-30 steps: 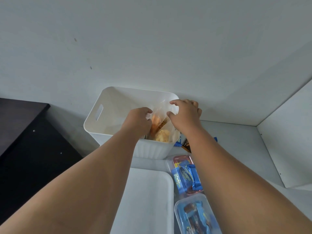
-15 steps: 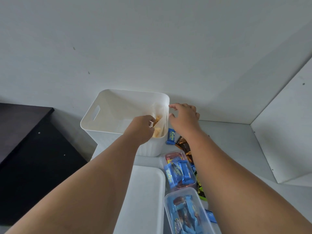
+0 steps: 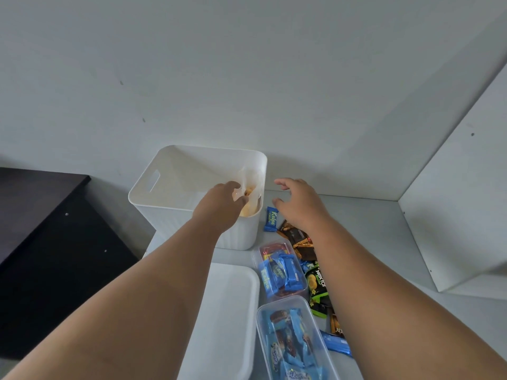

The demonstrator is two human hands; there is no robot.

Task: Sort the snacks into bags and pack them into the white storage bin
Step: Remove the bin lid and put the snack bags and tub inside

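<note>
The white storage bin [image 3: 170,187] stands at the back of the table against the wall. Inside its right end stands a clear bag of yellow snacks [image 3: 250,200]. My left hand [image 3: 222,204] reaches over the bin's near rim and pinches the bag's top edge. My right hand [image 3: 297,202] hovers outside the bin's right wall with its fingers spread, holding nothing. Beneath it lie a blue Kalpa bar [image 3: 271,219] and brown wrapped chocolates [image 3: 297,239].
Two clear bags of blue snack bars [image 3: 282,272] [image 3: 290,341] lie in front of the bin, beside a green Nextar pack [image 3: 318,289]. A white lid [image 3: 227,311] lies at the near middle. A dark cabinet [image 3: 41,229] stands left, a white panel [image 3: 466,201] right.
The bag has gone down into the bin's right end. My right hand has let go of it and drawn off to the right. My left hand still pinches it.
</note>
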